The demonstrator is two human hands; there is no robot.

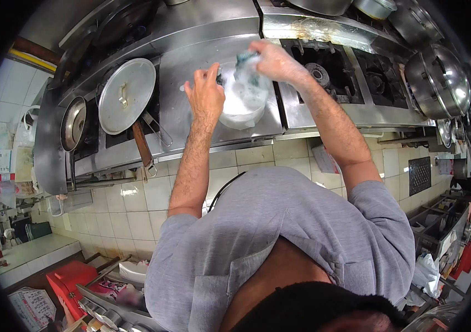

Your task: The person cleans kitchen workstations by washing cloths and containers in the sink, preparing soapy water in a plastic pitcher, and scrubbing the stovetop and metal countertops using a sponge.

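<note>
A white tub (241,120) full of foamy water stands on the steel counter in front of me. My right hand (277,62) is closed on a green scouring pad (248,63), wet with suds, over the tub's far right side. Motion blurs the pad and the fingertips. At the tub's left rim is my left hand (207,95), its thumb and forefinger apart and the other fingers partly bent. A small dark patch shows beside its fingers; I cannot make out what it is.
To the left, a large round lid (136,83) and a frying pan (73,123) sit on the stove, handles jutting over the front edge. Gas burners (324,74) lie to the right, with big steel pots (440,80) beyond. Wet spots mark the steel counter (183,124).
</note>
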